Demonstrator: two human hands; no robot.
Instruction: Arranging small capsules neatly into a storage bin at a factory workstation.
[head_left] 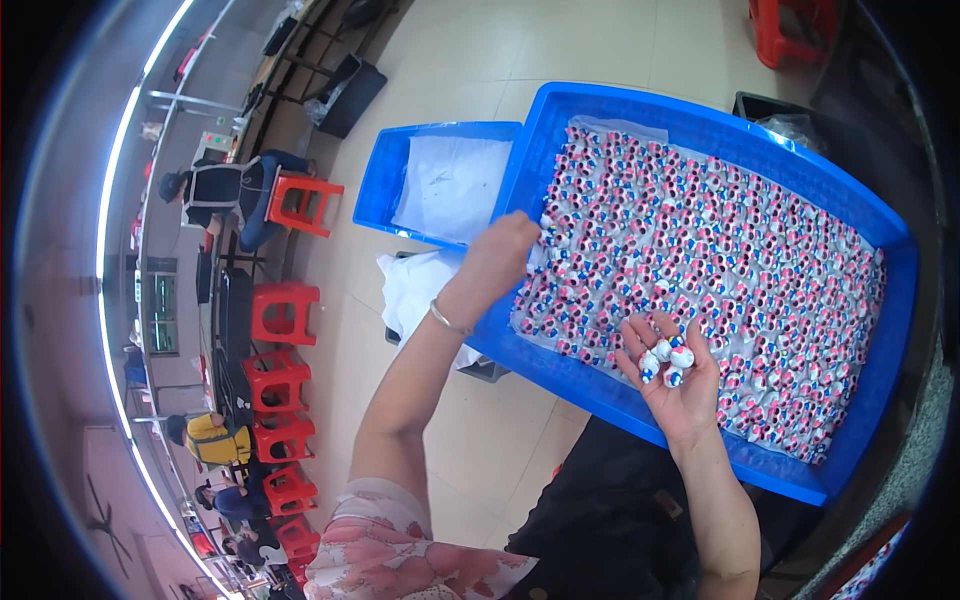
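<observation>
A large blue tray (690, 110) holds rows of small white pieces (720, 250) with pink, blue and dark painted spots, like little figure heads, lying on white lining. My right hand (685, 400) is turned palm up over its near side, fingers curled around several loose pieces (667, 358) of the same kind. At the tray's left wall, my left hand (505, 250) reaches in with its fingers drawn together among the leftmost pieces. Whatever sits between those fingertips is mostly hidden.
A smaller blue bin (385, 180) lined with a white sheet (455, 180) adjoins the tray's left side. Below it hangs white cloth or paper (420, 290). Red stools (285, 315) line the left, where people sit at a long bench. Another red stool (790, 35) stands far right.
</observation>
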